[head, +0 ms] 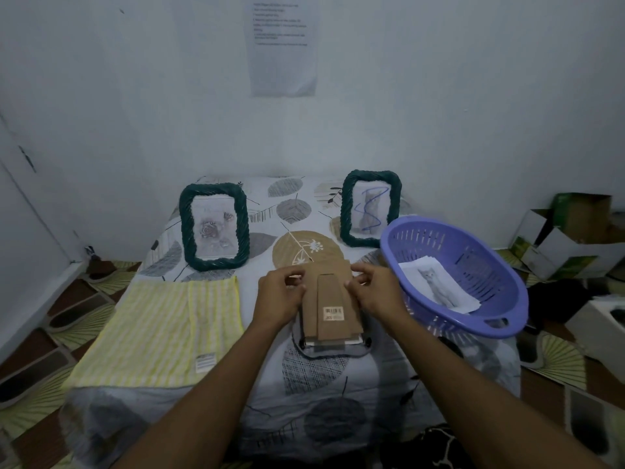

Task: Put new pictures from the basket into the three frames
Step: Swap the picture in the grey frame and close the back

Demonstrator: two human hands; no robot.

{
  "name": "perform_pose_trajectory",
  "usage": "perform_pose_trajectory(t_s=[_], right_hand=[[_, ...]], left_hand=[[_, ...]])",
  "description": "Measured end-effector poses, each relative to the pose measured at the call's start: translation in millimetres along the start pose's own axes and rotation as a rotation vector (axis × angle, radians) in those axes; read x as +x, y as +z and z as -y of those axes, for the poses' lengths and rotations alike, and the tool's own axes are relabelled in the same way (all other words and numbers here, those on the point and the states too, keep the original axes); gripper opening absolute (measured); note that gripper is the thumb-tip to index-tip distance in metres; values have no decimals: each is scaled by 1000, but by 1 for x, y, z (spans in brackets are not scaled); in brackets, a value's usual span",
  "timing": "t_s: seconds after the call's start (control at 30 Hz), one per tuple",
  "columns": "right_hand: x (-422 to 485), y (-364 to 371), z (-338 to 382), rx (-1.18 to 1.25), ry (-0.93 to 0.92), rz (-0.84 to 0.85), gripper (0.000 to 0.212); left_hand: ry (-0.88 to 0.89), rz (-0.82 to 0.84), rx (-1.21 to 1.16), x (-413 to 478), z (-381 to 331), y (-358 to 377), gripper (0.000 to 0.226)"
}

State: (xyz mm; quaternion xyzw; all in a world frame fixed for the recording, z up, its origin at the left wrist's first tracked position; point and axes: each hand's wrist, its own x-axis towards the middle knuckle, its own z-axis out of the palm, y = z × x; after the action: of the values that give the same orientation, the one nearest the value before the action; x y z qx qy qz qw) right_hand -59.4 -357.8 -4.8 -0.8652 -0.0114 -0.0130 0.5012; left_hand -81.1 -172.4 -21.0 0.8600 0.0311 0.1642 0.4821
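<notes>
A third frame (333,311) lies face down at the middle of the table, its brown cardboard back and stand facing up, with a barcode sticker on it. My left hand (279,297) grips its upper left edge and my right hand (373,294) pinches its upper right edge. Two dark green rope frames stand upright behind: the left frame (214,226) holds a rose picture, the right frame (370,208) holds a cat picture scribbled over in blue. The purple basket (500,319) sits at the right, tilted, with a cat picture (439,289) inside.
A yellow striped cloth (159,330) lies flat on the left of the leaf-patterned tablecloth (324,374). White and green cardboard boxes (571,238) clutter the floor at the right. The wall stands close behind the table, with a printed sheet (284,45) on it.
</notes>
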Motion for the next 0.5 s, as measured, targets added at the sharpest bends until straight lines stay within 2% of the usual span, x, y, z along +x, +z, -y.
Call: perform_pose_trajectory(t_s=[0.3,0.5], right_hand=[[-3,4,-14,-186,-100,-38,25],[-3,9,-21,-230,-92,-28,36]], left_hand=[[7,35,101,-8,1,9,38],[40,25,143,-10,0,10,36]])
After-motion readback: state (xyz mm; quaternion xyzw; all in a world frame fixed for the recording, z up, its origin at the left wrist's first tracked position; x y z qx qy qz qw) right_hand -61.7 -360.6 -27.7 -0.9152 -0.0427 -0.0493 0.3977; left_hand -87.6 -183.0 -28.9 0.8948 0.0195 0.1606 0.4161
